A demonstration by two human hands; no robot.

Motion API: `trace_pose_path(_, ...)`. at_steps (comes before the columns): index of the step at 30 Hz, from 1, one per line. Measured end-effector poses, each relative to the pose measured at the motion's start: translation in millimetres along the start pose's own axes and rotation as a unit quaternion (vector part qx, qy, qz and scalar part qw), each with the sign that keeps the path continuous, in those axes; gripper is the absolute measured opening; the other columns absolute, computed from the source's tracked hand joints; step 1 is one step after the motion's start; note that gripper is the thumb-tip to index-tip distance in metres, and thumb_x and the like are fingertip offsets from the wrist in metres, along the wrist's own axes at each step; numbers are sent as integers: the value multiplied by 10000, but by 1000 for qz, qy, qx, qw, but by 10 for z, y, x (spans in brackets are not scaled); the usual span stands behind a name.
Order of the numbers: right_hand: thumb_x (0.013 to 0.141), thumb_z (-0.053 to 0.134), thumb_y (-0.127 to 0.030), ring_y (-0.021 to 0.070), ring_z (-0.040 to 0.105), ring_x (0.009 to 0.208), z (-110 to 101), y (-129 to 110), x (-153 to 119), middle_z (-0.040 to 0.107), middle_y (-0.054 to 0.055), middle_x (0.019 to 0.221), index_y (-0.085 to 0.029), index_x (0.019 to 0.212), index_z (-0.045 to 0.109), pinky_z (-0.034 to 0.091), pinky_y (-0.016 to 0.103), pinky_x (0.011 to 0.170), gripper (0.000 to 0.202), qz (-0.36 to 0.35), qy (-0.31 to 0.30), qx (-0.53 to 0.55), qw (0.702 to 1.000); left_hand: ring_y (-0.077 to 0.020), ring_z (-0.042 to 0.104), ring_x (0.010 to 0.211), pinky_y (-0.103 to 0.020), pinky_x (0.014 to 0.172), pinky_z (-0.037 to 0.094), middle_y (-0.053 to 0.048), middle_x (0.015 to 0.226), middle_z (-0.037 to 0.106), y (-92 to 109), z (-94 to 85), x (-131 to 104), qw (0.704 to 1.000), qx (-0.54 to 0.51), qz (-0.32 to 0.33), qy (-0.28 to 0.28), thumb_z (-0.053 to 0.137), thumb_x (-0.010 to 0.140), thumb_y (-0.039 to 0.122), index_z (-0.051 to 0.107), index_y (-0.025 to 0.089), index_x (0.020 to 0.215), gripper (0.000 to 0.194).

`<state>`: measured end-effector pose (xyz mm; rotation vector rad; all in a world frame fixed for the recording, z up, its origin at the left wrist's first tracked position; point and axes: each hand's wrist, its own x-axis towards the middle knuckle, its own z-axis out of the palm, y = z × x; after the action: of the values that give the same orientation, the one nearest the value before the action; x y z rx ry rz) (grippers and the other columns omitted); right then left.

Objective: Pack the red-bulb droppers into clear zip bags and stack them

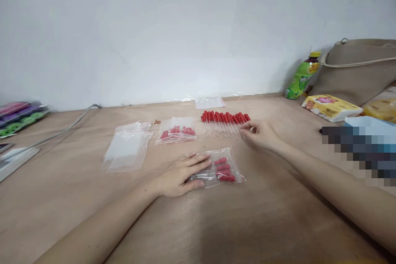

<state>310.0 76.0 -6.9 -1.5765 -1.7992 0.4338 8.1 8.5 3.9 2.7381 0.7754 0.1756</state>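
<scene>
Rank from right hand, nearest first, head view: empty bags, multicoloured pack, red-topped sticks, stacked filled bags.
From the right hand:
1. Red-topped sticks, right by its fingertips
2. Stacked filled bags, left
3. Empty bags, farther left
4. Multicoloured pack, far left edge

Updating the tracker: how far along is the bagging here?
Looks done: filled bags behind the left hand. In hand: bag of red-ended pieces under it, seal unclear; right hand at the loose row. Remaining, apparently: that row, plus flat, empty-looking bags.

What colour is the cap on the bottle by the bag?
Yellow; the bottle's cap shows best in the head view.
</scene>
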Motion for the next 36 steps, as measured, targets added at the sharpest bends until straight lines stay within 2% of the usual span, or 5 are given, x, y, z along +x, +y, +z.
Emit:
trace_pose_path(6,762,521,-350,194,600,815,-21,228,658,652,115,939,-139,1038,665,442,295,760,376,32,68,-135,988,-223,273,1315,-415,1081,215,-55,1449,254,5,-8,-8,1000,-4,-18,-6,446,902,421,260,236,1394,557)
trace_pose_path(10,725,563,-371,202,614,809,60,221,801,679,98,883,-160,911,704,451,284,712,315,70,31,-137,988,-230,269,1316,-425,1081,209,-40,1454,240,-5,-1,-16,1000,-13,-15,-2,449,901,425,248,256,1397,561)
trace_pose_path(15,693,594,-345,192,614,722,50,114,797,680,81,767,-159,733,660,449,270,615,201,126,74,-61,987,-215,257,1323,-418,1092,187,-38,1456,228,-15,2,-9,1000,-7,-11,-7,445,902,433,231,252,1403,574)
trace_pose_path(24,761,540,-461,77,461,430,-238,-170,145,629,20,717,-220,862,426,372,209,395,285,85,131,292,944,-218,256,1323,-417,1083,216,-46,1452,243,11,-8,5,1000,-5,-21,-13,451,899,418,264,232,1392,559)
trace_pose_path(36,755,607,-275,105,628,652,160,-247,-512,608,-5,745,-214,779,443,534,246,674,177,232,30,542,808,-235,273,1314,-427,1076,225,-41,1443,278,2,-12,-15,1000,-14,-4,12,442,908,412,141,265,1420,612)
